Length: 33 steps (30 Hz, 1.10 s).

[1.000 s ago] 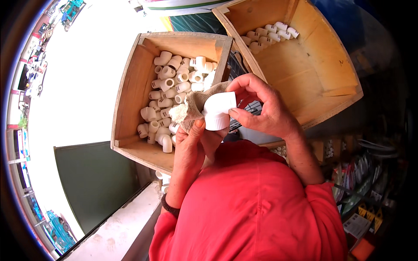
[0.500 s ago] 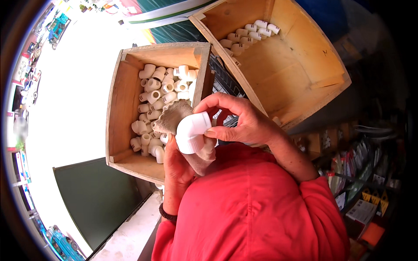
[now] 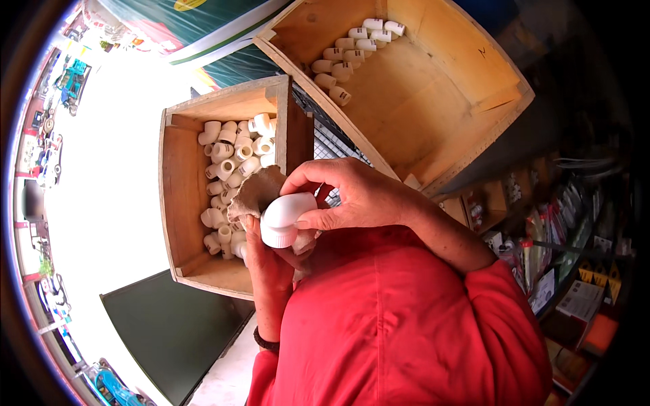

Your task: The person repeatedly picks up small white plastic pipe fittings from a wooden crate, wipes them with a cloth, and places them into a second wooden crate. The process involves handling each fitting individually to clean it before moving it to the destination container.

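A white plastic pipe elbow (image 3: 290,211) is between my two hands, in front of my chest. My right hand (image 3: 362,196) grips its upper right end, fingers over the top and thumb along the near side. Below and to the left, my left hand (image 3: 269,262) is closed around a crumpled beige-grey cloth (image 3: 258,191). The cloth is bunched behind and under the elbow, and the left thumb is beside the elbow's ribbed lower end. Much of the left fingers is hidden by the cloth and elbow.
A wooden box (image 3: 175,196) at left holds a jumbled pile of white elbows. Another wooden box (image 3: 433,101), farther right, has elbows in neat rows along its far left side. A dark green panel (image 3: 172,331) is at lower left; shelves with packaged goods (image 3: 575,298) stand at right.
The elbow has turned in my hands, its ribbed end now pointing more to the lower left. Both boxes appear farther left, as the view has shifted.
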### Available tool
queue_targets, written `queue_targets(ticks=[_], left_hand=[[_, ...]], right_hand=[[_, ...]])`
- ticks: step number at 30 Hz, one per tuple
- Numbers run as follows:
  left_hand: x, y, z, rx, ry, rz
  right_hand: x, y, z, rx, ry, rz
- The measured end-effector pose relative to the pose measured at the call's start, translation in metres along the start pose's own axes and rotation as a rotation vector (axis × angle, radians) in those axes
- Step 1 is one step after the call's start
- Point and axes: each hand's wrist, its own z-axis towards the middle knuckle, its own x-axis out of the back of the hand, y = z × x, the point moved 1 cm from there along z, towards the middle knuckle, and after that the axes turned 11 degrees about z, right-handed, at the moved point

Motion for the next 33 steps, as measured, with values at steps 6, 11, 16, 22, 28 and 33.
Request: queue_targets(ticks=[6,11,16,22,28,33], left_hand=[[-0.005,0.001,0.006,0.022,0.086,0.016],[-0.027,0.005,0.015,-0.019,0.242,-0.009],[0.002,-0.01,0.018,-0.102,0.247,-0.01],[0.001,-0.009,0.021,-0.12,0.224,-0.079],[0.003,-0.006,0.02,-0.198,0.129,-0.133],[0.004,-0.001,0.014,-0.276,0.219,-0.084]], right_hand=[[0.009,-0.007,-0.001,0.09,0.049,-0.056],[0.029,-0.011,0.0,0.24,0.112,-0.118],[0.084,-0.025,0.013,0.214,0.302,-0.178],[0.172,0.015,0.051,-0.184,0.305,-0.416],[0.212,0.079,0.075,-0.64,0.187,-0.847],[0.218,0.108,0.085,-0.897,0.214,-1.007]])
